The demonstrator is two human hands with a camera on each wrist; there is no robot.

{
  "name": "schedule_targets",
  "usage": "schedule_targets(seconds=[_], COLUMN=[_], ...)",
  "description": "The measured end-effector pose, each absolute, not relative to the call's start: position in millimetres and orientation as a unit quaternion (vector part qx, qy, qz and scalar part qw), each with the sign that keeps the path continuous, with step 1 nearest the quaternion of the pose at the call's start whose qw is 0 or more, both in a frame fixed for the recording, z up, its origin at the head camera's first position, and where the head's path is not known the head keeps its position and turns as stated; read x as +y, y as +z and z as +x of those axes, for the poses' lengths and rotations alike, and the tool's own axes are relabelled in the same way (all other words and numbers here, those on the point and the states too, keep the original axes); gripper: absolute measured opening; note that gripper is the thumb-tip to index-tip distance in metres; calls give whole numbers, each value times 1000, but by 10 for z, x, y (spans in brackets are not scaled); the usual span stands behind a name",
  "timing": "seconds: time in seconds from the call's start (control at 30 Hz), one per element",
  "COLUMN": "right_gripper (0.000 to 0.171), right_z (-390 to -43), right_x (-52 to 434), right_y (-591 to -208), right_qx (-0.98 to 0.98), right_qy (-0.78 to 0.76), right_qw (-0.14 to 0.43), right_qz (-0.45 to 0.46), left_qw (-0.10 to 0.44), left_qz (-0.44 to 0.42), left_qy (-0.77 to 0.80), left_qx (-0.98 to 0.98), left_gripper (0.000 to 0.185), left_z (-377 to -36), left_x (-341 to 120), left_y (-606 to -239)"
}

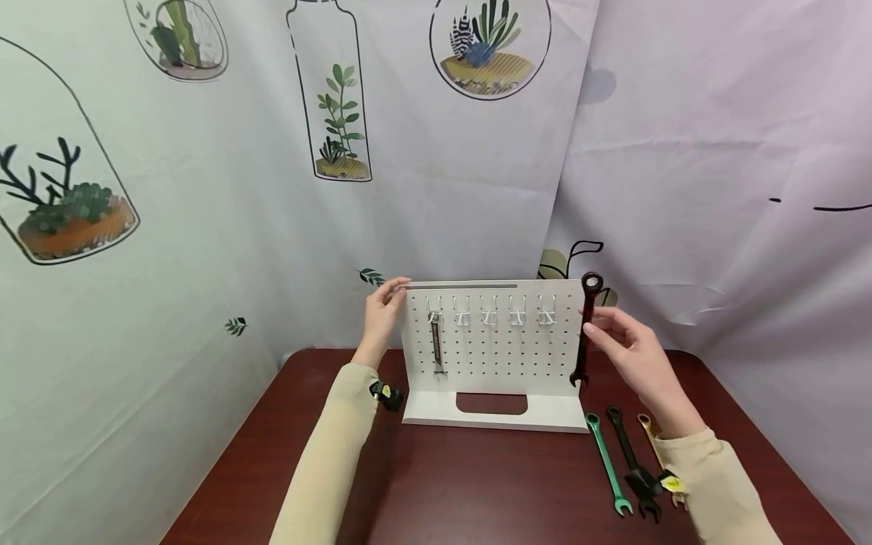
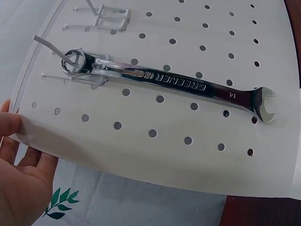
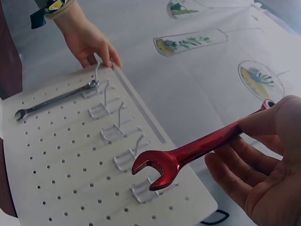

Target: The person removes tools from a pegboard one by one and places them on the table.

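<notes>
A white pegboard (image 1: pixel 497 352) stands upright on the table with a row of white hooks (image 1: pixel 518 312) near its top. My left hand (image 1: pixel 379 318) grips its upper left corner, the thumb in front. From the leftmost hook hangs a silver combination wrench (image 2: pixel 164 81) by its ring end, its open end pointing down. My right hand (image 1: pixel 628 344) pinches a red combination wrench (image 3: pixel 188 153) between thumb and fingers at the board's right edge. That wrench is held nearly vertical, ring end up. In the right wrist view its open jaw overlaps the hooks at the near end of the row.
On the table (image 1: pixel 463 484), right of the board, lie a green wrench (image 1: pixel 606 462), a black wrench (image 1: pixel 624 439) and a gold wrench (image 1: pixel 647 428), partly hidden by my right wrist and its strap. A printed curtain (image 1: pixel 443 212) hangs behind the board.
</notes>
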State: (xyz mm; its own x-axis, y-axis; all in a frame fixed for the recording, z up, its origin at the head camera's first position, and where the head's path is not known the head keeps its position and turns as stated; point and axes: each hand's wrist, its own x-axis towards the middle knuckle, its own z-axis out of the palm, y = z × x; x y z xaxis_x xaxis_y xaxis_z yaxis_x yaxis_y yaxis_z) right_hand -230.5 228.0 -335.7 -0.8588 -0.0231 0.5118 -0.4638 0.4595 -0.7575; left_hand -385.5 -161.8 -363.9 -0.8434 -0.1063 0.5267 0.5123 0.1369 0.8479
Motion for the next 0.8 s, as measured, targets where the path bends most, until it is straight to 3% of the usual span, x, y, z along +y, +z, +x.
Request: schedule_targets(seconds=[0.8], right_gripper=[29], right_z=[-2185], right_x=[3070], right_y=[-3577], right_qx=[-839], right_qy=[483], right_qw=[239], right_qz=[74], left_qw=[232], left_qz=[-154], left_qy=[-640], left_qx=[-716], left_gripper=[25], left_z=[-3887], left_x=[-1637], left_y=[-3627])
